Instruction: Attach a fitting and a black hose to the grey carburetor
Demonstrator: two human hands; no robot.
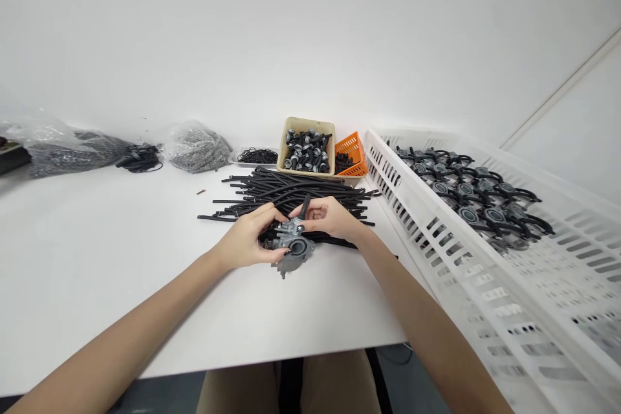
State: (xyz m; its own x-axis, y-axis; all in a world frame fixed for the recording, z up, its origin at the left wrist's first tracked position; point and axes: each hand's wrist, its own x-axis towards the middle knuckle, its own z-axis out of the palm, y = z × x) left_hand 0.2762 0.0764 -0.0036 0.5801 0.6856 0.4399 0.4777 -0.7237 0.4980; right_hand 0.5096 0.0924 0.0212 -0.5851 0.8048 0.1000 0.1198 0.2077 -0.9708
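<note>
Left hand had the carburetor grasped from its 9 o'clock, over the counter; black hoses lay piled at its 12, the right hand pinched a short black tube around 1, and a white plastic crate sat near 3. Imo a sideways shove on that tube could've twisted the carburetor out of a loose left grip.

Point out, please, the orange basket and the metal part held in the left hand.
Orange basket (358, 170), head view: on its front wall.
Metal part (294, 260), head view: on its lower body.
</note>
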